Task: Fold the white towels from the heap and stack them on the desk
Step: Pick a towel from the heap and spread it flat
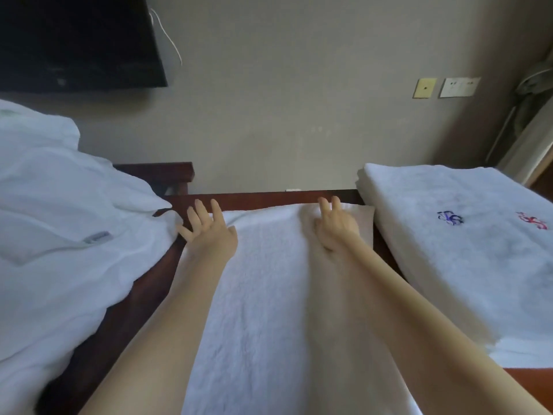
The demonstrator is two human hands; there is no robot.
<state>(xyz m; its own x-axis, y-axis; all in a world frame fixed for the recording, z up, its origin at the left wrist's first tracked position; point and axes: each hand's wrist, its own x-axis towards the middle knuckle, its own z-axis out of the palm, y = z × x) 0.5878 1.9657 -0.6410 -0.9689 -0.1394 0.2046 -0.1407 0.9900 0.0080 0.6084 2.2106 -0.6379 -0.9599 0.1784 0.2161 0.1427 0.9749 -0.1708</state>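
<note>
Left of the long white terry towel (269, 295) that lies spread flat down the middle of the dark reddish-brown wooden desk (263, 197), a crumpled heap of white towels (59, 220) rises high. The heap's near folds just touch the spread towel's far left corner, and a small grey label (97, 237) shows on them. Above the heap, well away from the spread towel, a black flat screen (74, 40) hangs on the beige wall.

The left hand (209, 232) rests palm down on the spread towel's far left corner. It is wide open, with all its fingers straight and splayed. The fingertips reach past the cloth's edge onto the bare wood, and the hand grips nothing.

The right hand (336, 226) lies palm down near the spread towel's far right corner. Two fingers stretch forward and press the cloth by its far edge. The other fingers are blurred and partly hidden, but the hand looks open and flat, not closed round the fabric.

Right of the spread towel, just beside its long edge, sits a neat stack of folded white towels (463, 250). The top one bears a blue embroidered emblem (450, 218) and a red embroidered emblem (532, 221). On the wall above this stack are a yellow square wall plate (425, 88) and a white socket plate (459, 86).
</note>
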